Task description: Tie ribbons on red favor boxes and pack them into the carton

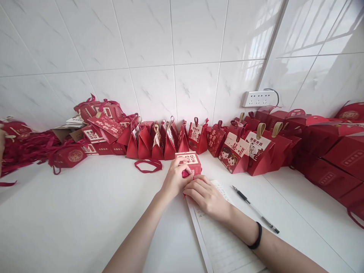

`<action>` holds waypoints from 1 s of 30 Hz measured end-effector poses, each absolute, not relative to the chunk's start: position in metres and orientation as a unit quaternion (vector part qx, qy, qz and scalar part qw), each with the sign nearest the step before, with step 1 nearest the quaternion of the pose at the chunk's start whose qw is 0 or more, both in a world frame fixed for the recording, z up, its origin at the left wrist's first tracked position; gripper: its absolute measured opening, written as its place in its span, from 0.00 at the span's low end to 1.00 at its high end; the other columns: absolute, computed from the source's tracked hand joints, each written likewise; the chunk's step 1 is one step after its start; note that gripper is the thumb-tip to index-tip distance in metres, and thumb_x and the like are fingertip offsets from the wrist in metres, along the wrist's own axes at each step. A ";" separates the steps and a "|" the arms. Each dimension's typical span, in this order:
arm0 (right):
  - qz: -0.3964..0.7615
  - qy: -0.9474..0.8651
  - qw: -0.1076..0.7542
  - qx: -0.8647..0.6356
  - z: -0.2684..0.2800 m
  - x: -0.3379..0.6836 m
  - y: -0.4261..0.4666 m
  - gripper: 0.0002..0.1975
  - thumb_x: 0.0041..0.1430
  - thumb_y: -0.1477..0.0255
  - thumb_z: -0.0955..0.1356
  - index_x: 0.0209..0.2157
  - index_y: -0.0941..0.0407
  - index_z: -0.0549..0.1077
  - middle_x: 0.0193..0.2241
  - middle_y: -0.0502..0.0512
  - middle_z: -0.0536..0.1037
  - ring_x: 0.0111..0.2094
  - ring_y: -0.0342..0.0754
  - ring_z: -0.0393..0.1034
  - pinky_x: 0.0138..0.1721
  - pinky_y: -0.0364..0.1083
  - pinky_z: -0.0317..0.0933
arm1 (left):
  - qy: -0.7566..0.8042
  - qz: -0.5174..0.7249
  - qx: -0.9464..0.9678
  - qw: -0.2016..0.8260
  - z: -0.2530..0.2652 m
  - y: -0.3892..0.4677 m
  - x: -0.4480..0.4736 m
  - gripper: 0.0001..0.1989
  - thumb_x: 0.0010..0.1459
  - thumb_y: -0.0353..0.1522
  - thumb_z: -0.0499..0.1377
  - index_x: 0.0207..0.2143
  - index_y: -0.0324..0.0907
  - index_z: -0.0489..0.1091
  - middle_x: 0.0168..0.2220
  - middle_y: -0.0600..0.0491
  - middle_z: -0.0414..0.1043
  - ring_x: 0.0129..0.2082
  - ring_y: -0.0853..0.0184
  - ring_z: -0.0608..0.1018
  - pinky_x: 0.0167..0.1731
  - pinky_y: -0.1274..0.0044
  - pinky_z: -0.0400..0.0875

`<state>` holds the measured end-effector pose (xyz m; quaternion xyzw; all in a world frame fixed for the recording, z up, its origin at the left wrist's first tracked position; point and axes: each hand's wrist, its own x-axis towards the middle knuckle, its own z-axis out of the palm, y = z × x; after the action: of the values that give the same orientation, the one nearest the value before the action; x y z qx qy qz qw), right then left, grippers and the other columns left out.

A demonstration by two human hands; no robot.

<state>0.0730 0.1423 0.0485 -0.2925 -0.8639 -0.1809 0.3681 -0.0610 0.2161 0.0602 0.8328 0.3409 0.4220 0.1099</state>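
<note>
A small red gift box (195, 160) with a cream printed top stands at the middle of the table. My left hand (175, 177) is at its near left side, fingers closed on a red ribbon (185, 174) at the box's front. My right hand (205, 195) lies just in front, fingers bent and pressed together beside the left fingers. A bit of ribbon shows under its fingertips, which partly hide their grip. Below my right hand is a lined notebook (224, 242) with handwriting near its top.
A pen (254, 208) lies right of the notebook. Behind the box, folded red gift boxes (165, 146) line the tiled wall, with a loose ribbon loop (148, 165) before them. Boxes and ribbons (36, 148) pile up at left; larger red boxes (335, 163) stack at right. A power strip (258, 99) is on the wall.
</note>
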 end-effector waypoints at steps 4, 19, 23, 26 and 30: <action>-0.129 -0.869 0.395 -0.267 0.050 0.076 0.143 0.05 0.63 0.76 0.60 0.36 0.58 0.66 0.33 0.55 0.73 0.34 0.47 0.67 0.41 0.50 0.62 | 0.334 0.399 0.845 0.127 0.057 0.218 -0.064 0.06 0.52 0.31 0.59 0.23 0.42 0.66 0.47 0.50 0.65 0.49 0.60 0.71 0.45 0.69 0.69; 0.212 -0.660 0.463 -0.552 0.038 0.116 0.173 0.18 0.59 0.62 0.61 0.44 0.56 0.72 0.39 0.56 0.77 0.41 0.54 0.72 0.43 0.50 0.66 | 0.385 0.378 0.773 0.334 0.054 0.230 -0.081 0.26 0.54 0.36 0.57 0.56 0.46 0.58 0.51 0.48 0.68 0.48 0.62 0.74 0.47 0.70 0.69; 0.214 -0.621 0.511 -0.554 0.053 0.113 0.163 0.20 0.60 0.58 0.60 0.39 0.57 0.76 0.37 0.55 0.77 0.39 0.55 0.72 0.42 0.49 0.66 | 0.441 0.431 0.733 0.286 0.070 0.223 -0.076 0.20 0.55 0.40 0.55 0.49 0.43 0.65 0.48 0.48 0.68 0.48 0.62 0.71 0.47 0.71 0.67; 0.252 -0.635 0.517 -0.516 0.058 0.111 0.160 0.24 0.61 0.55 0.59 0.42 0.58 0.75 0.39 0.56 0.77 0.41 0.56 0.70 0.43 0.50 0.65 | 0.459 0.467 0.675 0.339 0.072 0.222 -0.073 0.21 0.55 0.39 0.55 0.51 0.42 0.63 0.44 0.47 0.68 0.40 0.65 0.74 0.40 0.73 0.70; 0.292 -0.647 0.515 -0.481 0.055 0.109 0.160 0.26 0.61 0.53 0.59 0.46 0.59 0.72 0.41 0.57 0.75 0.43 0.55 0.69 0.46 0.52 0.63 | 0.462 0.481 0.650 0.364 0.067 0.223 -0.071 0.20 0.55 0.36 0.54 0.51 0.47 0.63 0.41 0.50 0.67 0.37 0.65 0.73 0.39 0.72 0.70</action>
<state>0.1092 0.1600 0.0545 -0.4809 -0.6473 0.2915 0.5146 -0.0714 0.2228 0.0671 0.6498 0.4622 0.4812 0.3641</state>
